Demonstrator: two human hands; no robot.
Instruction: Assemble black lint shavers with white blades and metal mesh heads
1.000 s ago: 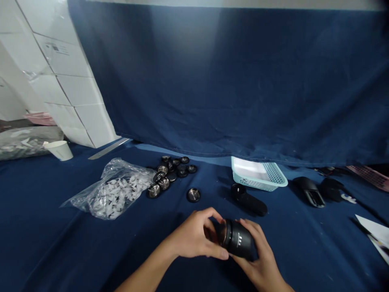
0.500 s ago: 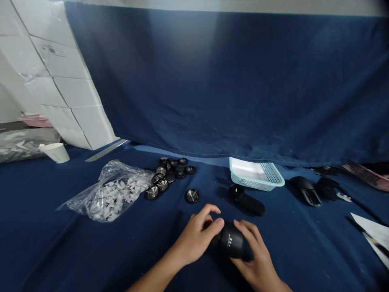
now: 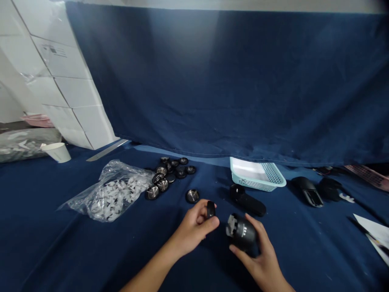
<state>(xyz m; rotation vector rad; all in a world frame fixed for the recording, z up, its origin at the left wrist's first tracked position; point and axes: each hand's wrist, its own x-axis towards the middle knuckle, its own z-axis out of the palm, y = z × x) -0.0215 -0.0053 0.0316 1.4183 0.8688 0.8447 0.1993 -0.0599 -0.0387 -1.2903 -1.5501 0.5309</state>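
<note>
My right hand (image 3: 261, 259) grips a black cylindrical device body (image 3: 241, 236), its open end with a pale toothed part turned to the left. My left hand (image 3: 194, 227) pinches a small round black cap (image 3: 210, 209) between thumb and fingers, a short gap left of the body. Both hands hover low over the blue cloth table (image 3: 45, 227). A single round black-and-metal cap (image 3: 192, 196) lies just beyond my left hand.
A pile of round caps (image 3: 170, 172) lies beside a clear bag of white parts (image 3: 114, 192). Another black device (image 3: 247, 200), a pale blue basket (image 3: 258, 174) and more black devices (image 3: 310, 190) are to the right. White boxes (image 3: 57, 73) and a paper cup (image 3: 57, 152) stand at left.
The round cap has come off the end of the black body: my left hand has drawn it away to the left, and the toothed end is now exposed.
</note>
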